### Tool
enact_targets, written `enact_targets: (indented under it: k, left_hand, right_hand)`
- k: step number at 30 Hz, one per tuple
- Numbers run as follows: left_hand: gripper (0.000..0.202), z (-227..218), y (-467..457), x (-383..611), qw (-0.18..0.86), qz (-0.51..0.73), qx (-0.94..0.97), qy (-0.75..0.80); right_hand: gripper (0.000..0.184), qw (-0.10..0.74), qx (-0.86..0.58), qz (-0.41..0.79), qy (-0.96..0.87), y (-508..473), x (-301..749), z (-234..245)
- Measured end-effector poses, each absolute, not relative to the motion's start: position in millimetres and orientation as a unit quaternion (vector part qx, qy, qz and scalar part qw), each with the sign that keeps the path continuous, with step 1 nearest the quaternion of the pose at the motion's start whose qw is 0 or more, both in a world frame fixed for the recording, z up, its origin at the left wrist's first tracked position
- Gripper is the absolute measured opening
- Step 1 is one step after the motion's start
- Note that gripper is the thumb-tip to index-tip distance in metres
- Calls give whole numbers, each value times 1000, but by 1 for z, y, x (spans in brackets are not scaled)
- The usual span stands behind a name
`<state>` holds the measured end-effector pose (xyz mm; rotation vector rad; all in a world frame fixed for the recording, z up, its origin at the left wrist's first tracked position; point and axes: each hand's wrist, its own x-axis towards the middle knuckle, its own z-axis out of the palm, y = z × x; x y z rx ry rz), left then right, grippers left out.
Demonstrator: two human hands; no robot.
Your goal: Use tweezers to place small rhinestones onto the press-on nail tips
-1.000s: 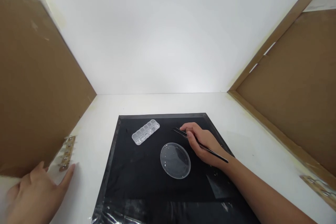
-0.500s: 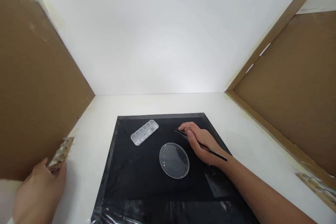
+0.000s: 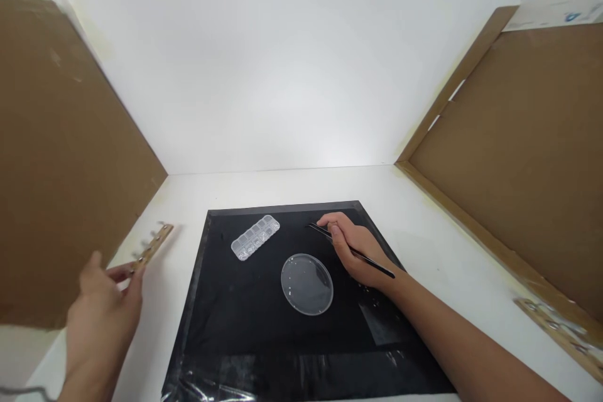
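Pinching a wooden strip (image 3: 157, 242) in my left grip (image 3: 104, 311), tweezers (image 3: 377, 264) in my right grip (image 3: 362, 245).
Both are closed; the print on the paper (image 3: 556, 3) is unreadably small.

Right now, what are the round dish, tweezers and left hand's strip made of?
Round dish: clear, glossy plastic or glass; black mat shows through. Tweezers: probably metal, dark; thin, faintly shiny arms. Strip: perhaps wood, matte tan; fittings glint like metal.

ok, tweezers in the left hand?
No, the right hand holds the tweezers, while the left hand grips one end of a wooden strip.
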<state>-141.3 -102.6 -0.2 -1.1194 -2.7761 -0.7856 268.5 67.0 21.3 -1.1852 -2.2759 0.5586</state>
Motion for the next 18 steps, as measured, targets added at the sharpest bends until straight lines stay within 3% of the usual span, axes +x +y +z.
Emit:
enact_targets:
  k: [8, 18]
  left_hand:
    - [69, 16, -11, -39, -75, -436, -584, -681]
    - [51, -22, 51, 6, -53, -353, -761, -542]
  right_hand:
    - [35, 361, -495, 175, -771, 66, 268, 21]
    - [30, 383, -526, 155, -743, 64, 267, 25]
